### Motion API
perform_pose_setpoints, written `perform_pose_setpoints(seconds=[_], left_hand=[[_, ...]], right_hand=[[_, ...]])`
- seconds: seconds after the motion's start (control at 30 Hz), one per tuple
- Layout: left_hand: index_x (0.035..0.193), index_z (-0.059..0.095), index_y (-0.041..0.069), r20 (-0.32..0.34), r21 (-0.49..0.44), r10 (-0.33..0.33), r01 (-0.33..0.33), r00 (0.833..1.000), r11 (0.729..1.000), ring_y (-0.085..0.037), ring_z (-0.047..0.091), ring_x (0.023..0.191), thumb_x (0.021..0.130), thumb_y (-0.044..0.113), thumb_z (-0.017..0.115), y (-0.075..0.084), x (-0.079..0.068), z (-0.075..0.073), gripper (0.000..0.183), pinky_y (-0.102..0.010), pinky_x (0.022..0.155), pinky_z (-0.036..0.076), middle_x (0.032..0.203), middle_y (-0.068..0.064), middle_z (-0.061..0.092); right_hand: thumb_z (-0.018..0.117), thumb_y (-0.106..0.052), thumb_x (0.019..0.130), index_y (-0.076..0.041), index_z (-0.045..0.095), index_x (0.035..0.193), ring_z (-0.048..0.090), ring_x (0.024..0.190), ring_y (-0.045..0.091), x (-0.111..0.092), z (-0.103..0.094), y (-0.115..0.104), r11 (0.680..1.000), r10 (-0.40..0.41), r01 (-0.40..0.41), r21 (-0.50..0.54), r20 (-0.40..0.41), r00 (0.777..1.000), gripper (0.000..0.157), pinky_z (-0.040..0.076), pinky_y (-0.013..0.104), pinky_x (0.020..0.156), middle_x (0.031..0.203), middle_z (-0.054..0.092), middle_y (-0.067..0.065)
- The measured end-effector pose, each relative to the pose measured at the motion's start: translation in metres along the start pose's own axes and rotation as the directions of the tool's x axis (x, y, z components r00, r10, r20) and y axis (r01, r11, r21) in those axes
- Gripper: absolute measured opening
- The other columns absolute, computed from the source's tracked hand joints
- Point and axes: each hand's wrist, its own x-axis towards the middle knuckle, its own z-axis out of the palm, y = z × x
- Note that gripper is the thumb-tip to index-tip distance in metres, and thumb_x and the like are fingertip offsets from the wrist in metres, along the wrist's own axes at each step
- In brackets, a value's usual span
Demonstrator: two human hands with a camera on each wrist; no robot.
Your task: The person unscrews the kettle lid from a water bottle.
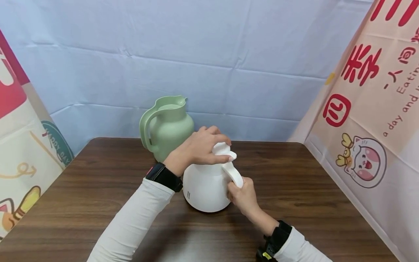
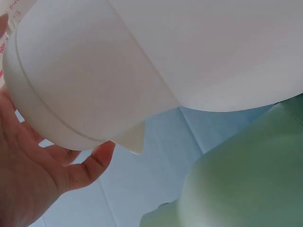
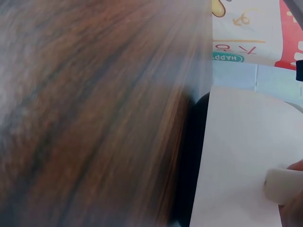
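A pale cloth (image 1: 209,72) hangs behind the brown table (image 1: 294,171), with a printed cloth on the left (image 1: 19,145) and another on the right (image 1: 376,91), the right one bearing red characters and a pink cartoon face. From here the green jug (image 1: 173,127) is the only bulky neighbour, towards the back edge, its handle turned to the left. The white jug (image 1: 206,189) is around the middle of the table, nearer the person and a little to the right; its black base (image 3: 191,161) shows low down from the right wrist. The green jug is close behind it on the left, and I can't tell whether they touch.

The left hand (image 1: 204,147) comes over from the left, back of the hand up, its fingers and thumb spread around the lid (image 1: 222,148) and gripping it. From the left wrist, the thumb or a finger, I can't tell which, lies near the pointed spout (image 2: 132,139). The left forearm slants up past the white jug's left side, a black band (image 1: 162,177) at the wrist. The right hand (image 1: 243,194) reaches in low from the right, its fingers curled round the white handle (image 1: 234,174).
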Motion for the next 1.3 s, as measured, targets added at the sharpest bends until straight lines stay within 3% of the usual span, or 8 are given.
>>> perform_pose_setpoints(seconds=[0.23,0.7,1.03,1.3], left_hand=[[0.108,0.061,0.033,0.012,0.029,-0.066,0.065,0.998,0.997,-0.021,0.043,0.081,0.077,0.064,0.052,0.004,0.003,-0.001,0.045,-0.035,0.064,0.043,0.105,-0.001,0.053],[0.109,0.060,0.032,0.040,0.031,-0.140,0.139,0.989,0.990,-0.021,0.042,0.082,0.076,0.065,0.051,0.011,0.006,-0.004,0.047,-0.036,0.056,0.045,0.106,-0.001,0.052],[0.111,0.057,0.032,0.105,0.095,-0.308,0.299,0.945,0.949,-0.024,0.042,0.082,0.075,0.067,0.048,0.022,0.016,-0.007,0.051,-0.040,0.058,0.045,0.102,-0.002,0.048],[0.113,0.056,0.029,0.121,0.125,-0.376,0.362,0.919,0.924,-0.026,0.042,0.083,0.074,0.068,0.048,0.028,0.021,-0.009,0.056,-0.043,0.059,0.046,0.103,-0.004,0.047]], right_hand=[[0.040,0.014,0.069,-0.001,0.044,0.050,0.035,0.030,0.008,-0.007,0.007,-0.023,0.999,-0.010,0.011,-0.036,0.015,1.000,0.025,0.030,0.018,0.033,0.033,0.038,-0.006],[0.040,0.014,0.069,-0.004,0.042,0.048,0.034,0.031,0.009,-0.006,0.007,-0.022,1.000,-0.019,0.019,0.006,0.028,0.999,0.028,0.029,0.018,0.034,0.033,0.038,-0.007],[0.040,0.014,0.069,-0.004,0.042,0.048,0.034,0.031,0.009,-0.007,0.006,-0.020,1.000,-0.011,0.010,0.022,0.038,0.999,0.028,0.028,0.017,0.034,0.033,0.038,-0.008],[0.040,0.014,0.070,-0.003,0.042,0.048,0.033,0.030,0.009,-0.008,0.005,-0.022,1.000,-0.004,0.003,0.024,0.041,0.999,0.027,0.028,0.017,0.033,0.033,0.038,-0.007]])
